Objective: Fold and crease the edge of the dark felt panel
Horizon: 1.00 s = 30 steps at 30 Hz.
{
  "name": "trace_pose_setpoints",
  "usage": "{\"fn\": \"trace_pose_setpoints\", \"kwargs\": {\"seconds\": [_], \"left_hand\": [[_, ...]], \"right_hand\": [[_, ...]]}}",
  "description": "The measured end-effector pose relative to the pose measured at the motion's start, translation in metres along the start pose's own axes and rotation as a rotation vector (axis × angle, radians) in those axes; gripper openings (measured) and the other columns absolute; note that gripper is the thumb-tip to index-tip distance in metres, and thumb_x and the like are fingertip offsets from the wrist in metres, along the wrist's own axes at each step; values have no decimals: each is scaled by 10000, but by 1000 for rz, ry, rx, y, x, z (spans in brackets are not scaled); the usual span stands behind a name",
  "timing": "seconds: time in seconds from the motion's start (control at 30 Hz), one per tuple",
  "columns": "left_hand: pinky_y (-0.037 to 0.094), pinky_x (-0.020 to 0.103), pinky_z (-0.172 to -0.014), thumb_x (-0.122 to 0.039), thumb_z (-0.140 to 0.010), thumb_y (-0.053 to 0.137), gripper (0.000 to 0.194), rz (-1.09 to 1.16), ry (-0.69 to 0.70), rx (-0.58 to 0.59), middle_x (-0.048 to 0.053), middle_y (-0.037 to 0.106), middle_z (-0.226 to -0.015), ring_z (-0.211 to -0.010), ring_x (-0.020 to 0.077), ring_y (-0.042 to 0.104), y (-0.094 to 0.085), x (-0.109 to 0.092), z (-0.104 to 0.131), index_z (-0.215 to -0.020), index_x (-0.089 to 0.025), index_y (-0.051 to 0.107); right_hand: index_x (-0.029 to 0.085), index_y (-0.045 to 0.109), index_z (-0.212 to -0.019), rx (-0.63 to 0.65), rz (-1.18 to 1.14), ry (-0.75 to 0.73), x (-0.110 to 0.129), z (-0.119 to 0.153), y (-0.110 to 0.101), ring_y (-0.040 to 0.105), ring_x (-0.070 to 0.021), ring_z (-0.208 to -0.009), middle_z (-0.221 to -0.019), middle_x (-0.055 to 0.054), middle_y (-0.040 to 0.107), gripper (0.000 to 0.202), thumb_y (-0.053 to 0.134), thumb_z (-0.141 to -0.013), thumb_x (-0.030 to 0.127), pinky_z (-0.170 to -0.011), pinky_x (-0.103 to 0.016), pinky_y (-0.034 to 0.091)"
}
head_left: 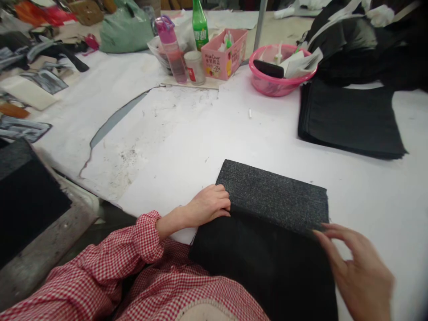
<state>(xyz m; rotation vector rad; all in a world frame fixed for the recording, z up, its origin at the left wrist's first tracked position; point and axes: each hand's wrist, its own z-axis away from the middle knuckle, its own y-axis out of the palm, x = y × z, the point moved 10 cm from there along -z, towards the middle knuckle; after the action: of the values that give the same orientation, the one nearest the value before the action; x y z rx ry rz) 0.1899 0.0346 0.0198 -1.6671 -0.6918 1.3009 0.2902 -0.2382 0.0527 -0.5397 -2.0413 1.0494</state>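
Nearby, checked shirt (83, 272): one, red and white, the left sleeve bunched below the elbow.
Black cloth (270, 263): one piece, at the bench's near edge in front of the person, running down toward the lap.
Hands: two, well apart, one at each end of the line where black meets grey. The left hand (212, 205) has its fingers curled and closed on the black cloth's edge. The right hand (359, 263) has thumb and forefinger close together at the other end; whether they pinch the cloth, I cannot tell.
Grey cloth (274, 191): one speckled rectangle, flat on the bench, just beyond the black cloth and meeting it.
Side surface (50, 263): one, at far left, bearing another black piece (30, 205) with grey along its upper part.
Bench (187, 138): one, white-covered, with one long torn edge on the left.
Black stack (351, 120): one, on the right, many layers; too tight to count.
Chalk (250, 113): one small white stub.
Basin (281, 88): one, pink, holding one phone (268, 68) and some papers (302, 66).
Containers: one pink box (214, 65), one white jar (195, 69), one purple-capped bottle (176, 62), one green bottle (200, 29), standing close together.
Green bag (127, 33): one, behind them to the left.
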Motion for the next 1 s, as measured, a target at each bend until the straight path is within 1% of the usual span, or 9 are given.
{"fn": "trace_pose_setpoints", "kwargs": {"seconds": [0.07, 0.13, 0.17, 0.23, 0.37, 0.47, 0.7, 0.83, 1.0], "left_hand": [[362, 313, -768, -387, -943, 555, 254, -3, 1, 2, 26, 587, -814, -867, 186, 489, 0, 0, -1, -830, -176, 639], [364, 312, -771, -392, -944, 551, 257, -15, 9, -2, 27, 592, -819, -863, 184, 490, 0, 0, -1, -840, -177, 645], [364, 313, -768, -397, -943, 551, 259, -23, 15, -7, 28, 593, -821, -862, 184, 490, -1, 0, -1, -844, -177, 647], [361, 316, -754, -410, -941, 551, 265, -32, 23, -20, 27, 597, -822, -864, 186, 493, 0, 1, 0, -850, -181, 650], [372, 320, -765, -445, -936, 548, 285, -13, 7, -75, 28, 609, -829, -878, 189, 505, -1, 6, 4, -872, -189, 657], [394, 328, -785, -437, -939, 549, 270, -3, -20, -146, 33, 624, -860, -891, 189, 521, -3, 11, 10, -930, -190, 659], [467, 305, -763, -252, -957, 542, 142, -5, -9, -320, 46, 652, -856, -828, 149, 564, -15, 11, 23, -968, -158, 648], [494, 295, -767, -170, -942, 544, 99, -25, 32, -355, 45, 660, -886, -855, 142, 579, -17, 9, 29, -983, -155, 632], [521, 316, -806, -145, -932, 550, 145, -84, 63, -355, 62, 647, -994, -928, 160, 572, -15, 8, 37, -1064, -150, 609]], "right_hand": [[229, 602, -1051, 158, -107, -115, 60, -14, 45, 574, -201, -1024, -1089, -31, 620, 228, 583, -926, 418, -912, -349, 435], [229, 581, -1138, 245, -131, -225, 105, -20, 78, 549, -195, -1057, -1114, -30, 611, 236, 581, -937, 351, -901, -340, 423], [227, 572, -1168, 270, -132, -262, 119, -22, 90, 538, -198, -1060, -1117, -32, 608, 253, 589, -934, 321, -887, -342, 417], [226, 573, -1182, 297, -139, -306, 134, -23, 105, 530, -200, -1023, -1084, -29, 613, 262, 604, -927, 276, -847, -347, 405], [238, 619, -1102, 301, -186, -339, 138, -21, 114, 524, -180, -898, -947, -4, 627, 175, 597, -929, 220, -769, -338, 377], [245, 642, -1097, 272, -200, -350, 137, -20, 116, 520, -170, -876, -932, -8, 625, 186, 589, -929, 185, -749, -321, 373], [275, 647, -1184, 246, -146, -345, 129, -18, 121, 512, -159, -879, -959, -20, 602, 316, 580, -916, 120, -773, -309, 397], [293, 626, -1233, 264, -136, -375, 131, -17, 122, 509, -175, -900, -971, -22, 601, 366, 557, -923, 110, -778, -332, 384], [279, 624, -1249, 273, -119, -421, 137, -16, 121, 502, -202, -931, -979, -41, 602, 384, 487, -945, 89, -796, -360, 372]]}}
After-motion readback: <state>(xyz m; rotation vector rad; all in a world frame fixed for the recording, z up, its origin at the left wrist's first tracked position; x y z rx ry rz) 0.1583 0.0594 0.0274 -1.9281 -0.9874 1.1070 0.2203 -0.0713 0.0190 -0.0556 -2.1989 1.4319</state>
